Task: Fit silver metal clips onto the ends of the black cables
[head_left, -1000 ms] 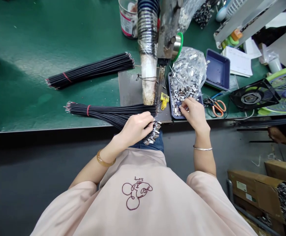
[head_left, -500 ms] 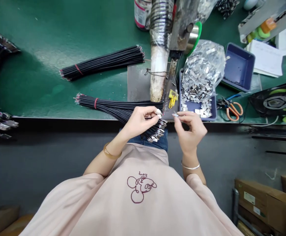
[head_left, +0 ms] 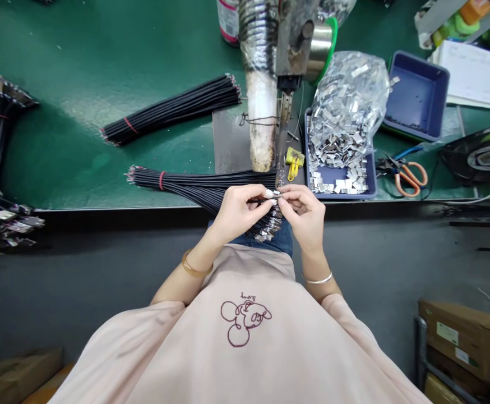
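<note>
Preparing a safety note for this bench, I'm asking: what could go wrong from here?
Burns: the left hand and right hand are close to the tip of what looks like a soldering iron; if hot, it might burn them.

Snags: metal ends of the cable bundle beside the left hand jut past the edge of the table and could get caught.

Green bench (head_left: pixel 81 56) around a clip tray (head_left: pixel 371 174)
Left of that tray lie a grey plate (head_left: pixel 230 140) and cable bundles (head_left: pixel 172 110); right of it, pliers (head_left: pixel 400 166); beyond it to the right, another tray (head_left: pixel 417 90) and papers (head_left: pixel 472 73).
</note>
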The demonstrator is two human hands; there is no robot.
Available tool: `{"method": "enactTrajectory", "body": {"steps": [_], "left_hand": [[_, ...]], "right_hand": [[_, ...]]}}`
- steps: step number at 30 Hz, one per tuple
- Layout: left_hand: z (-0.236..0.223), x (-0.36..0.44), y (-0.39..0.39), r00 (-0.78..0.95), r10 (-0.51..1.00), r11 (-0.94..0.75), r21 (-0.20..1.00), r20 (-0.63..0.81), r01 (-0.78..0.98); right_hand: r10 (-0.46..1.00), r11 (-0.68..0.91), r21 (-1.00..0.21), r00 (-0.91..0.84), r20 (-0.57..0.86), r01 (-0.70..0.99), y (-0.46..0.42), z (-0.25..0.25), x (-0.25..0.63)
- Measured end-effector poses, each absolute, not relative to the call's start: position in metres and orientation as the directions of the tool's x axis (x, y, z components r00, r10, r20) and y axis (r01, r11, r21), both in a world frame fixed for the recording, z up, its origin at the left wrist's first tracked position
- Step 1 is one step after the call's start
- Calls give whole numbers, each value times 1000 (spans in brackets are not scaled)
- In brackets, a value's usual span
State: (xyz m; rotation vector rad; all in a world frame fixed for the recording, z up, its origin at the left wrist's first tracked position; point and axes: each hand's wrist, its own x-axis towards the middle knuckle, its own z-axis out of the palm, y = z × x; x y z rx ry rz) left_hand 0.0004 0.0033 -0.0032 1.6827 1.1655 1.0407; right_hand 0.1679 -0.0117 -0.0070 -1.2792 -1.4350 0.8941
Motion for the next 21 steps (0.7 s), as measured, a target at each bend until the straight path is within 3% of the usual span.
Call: {"method": "enactTrajectory", "body": {"steps": [6,11,14,21], "left_hand": [[-5,-1,3,252,923,-363,874,290,323],[-7,-2,0,293,892,-433,835,344,338],[-7,-4,0,280,917,-367,872,283,323],[-7,0,0,200,967,-194,967,160,165]], "right_hand": [[990,138,-977,0,140,162,-11,-11,170],[950,263,-897,65,305,355,-21,-10,162],[892,355,-810,89,442,466,-24,-13,157],[924,259,-905,185,334,338,-21,-14,163]]}}
